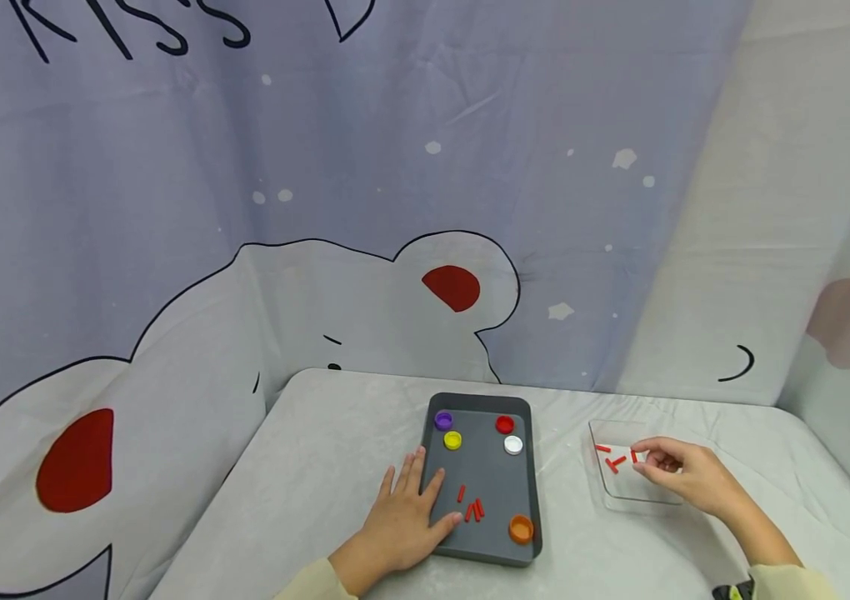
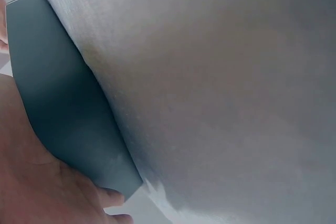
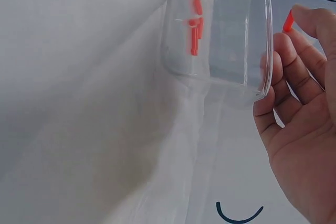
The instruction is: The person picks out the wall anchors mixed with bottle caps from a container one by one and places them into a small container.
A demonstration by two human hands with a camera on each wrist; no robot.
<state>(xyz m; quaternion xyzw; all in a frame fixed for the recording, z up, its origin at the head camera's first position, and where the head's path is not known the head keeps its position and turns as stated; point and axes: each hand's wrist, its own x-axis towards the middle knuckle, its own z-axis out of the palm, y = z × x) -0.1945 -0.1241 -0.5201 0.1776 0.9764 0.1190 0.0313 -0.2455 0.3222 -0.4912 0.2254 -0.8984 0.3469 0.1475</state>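
Observation:
My right hand (image 1: pixel 687 477) pinches a small red stick (image 3: pixel 288 20) between thumb and index finger, above a clear plastic box (image 1: pixel 638 500). A few more red sticks (image 3: pixel 195 40) lie inside that box. On the left, my left hand (image 1: pixel 404 518) rests with spread, straight fingers on the left edge of a dark grey tray (image 1: pixel 496 479). Several red sticks (image 1: pixel 469 512) lie in the tray's lower half, near the left thumb. The left wrist view shows the tray's outer side wall (image 2: pixel 63 77) beside the palm.
Small round caps sit in the tray: purple (image 1: pixel 443 420), yellow (image 1: pixel 452 440), red (image 1: pixel 504 424) and white (image 1: pixel 513 445) in the far half, and a larger orange one (image 1: pixel 521 529) at the near right corner. A white cloth (image 1: pixel 335 467) covers the table; a printed curtain (image 1: pixel 365 150) hangs behind.

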